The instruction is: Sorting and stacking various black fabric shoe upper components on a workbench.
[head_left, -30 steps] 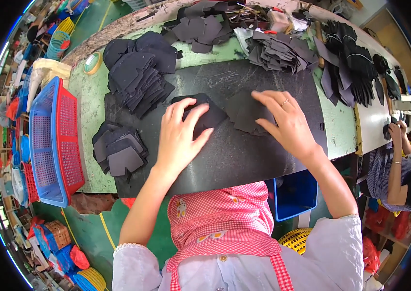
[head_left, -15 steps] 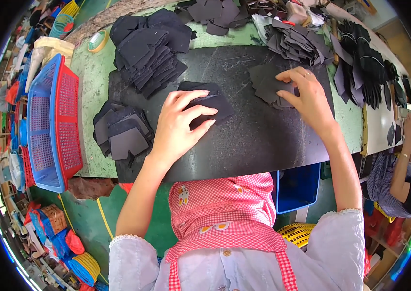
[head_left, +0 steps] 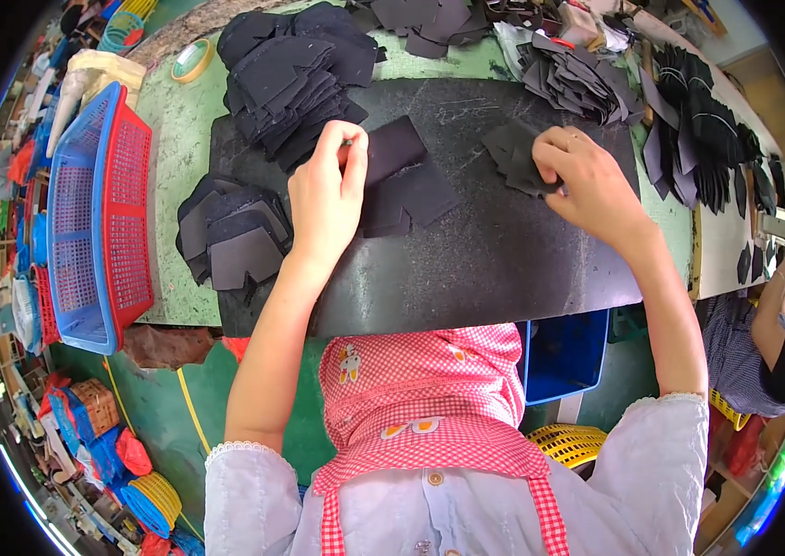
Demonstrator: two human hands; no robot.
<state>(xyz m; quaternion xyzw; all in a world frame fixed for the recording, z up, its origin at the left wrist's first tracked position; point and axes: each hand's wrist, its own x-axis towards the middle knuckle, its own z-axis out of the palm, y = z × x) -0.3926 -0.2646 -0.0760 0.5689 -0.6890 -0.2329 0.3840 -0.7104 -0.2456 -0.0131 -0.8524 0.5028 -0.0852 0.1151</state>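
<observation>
On the black work mat (head_left: 494,278), my left hand (head_left: 327,190) pinches the left end of a flat black material piece (head_left: 411,195). A flap of that piece stands folded up beside my fingertips. To the right, my right hand (head_left: 591,185) has its thumb and fingers drawn together at the edge of a small stack of dark grey cut pieces (head_left: 511,156). The fingers partly cover that stack. Left of my left hand lies a pile of notched black pieces (head_left: 244,250), with a taller black stack (head_left: 286,88) behind it.
Nested blue and red baskets (head_left: 128,222) stand at the table's left edge, near a tape roll (head_left: 191,60). More dark pieces (head_left: 568,79) lie at the back right, beside tied black bundles (head_left: 703,120). A blue bin (head_left: 566,357) sits below the table edge. Another person (head_left: 763,343) works at far right.
My left hand has gone from lying spread over the black piece to pinching its left end, raising a flap. The right hand's fingers have closed at the small stack.
</observation>
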